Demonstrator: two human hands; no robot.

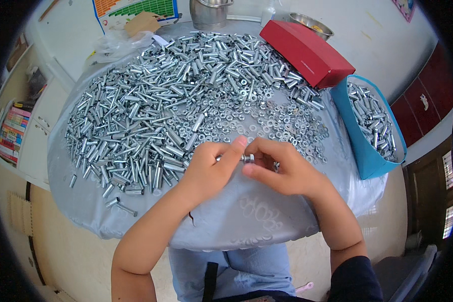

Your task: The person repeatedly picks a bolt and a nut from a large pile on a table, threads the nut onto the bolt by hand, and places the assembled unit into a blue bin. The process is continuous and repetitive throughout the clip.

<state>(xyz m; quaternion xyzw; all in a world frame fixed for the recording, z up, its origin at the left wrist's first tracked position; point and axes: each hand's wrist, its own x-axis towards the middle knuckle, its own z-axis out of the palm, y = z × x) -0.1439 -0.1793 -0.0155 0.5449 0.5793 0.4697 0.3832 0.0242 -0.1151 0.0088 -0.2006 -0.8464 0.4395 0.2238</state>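
Close together above the near part of the table, both my hands are at one small metal bolt (248, 158). My left hand (211, 166) is closed around its shaft, with the thumb pressed along it and most of the shaft hidden. The bolt's nut-like end points right, toward my right hand (287, 166). That hand's thumb and fingers curl in at this end, and some small metal pieces show under its fingers. Just beyond my hands lie loose nuts and washers (254, 121). A big heap of metal sleeves and bolts (136, 121) spreads to the left and back.
A grey cloth covers the table (246, 216). At the right stands a blue fabric bin (360, 136) full of metal sleeves. A red box (307, 53) lies at the back right, near a metal bowl (312, 25). A metal pot (208, 14) and plastic bag (121, 48) sit behind the heap.
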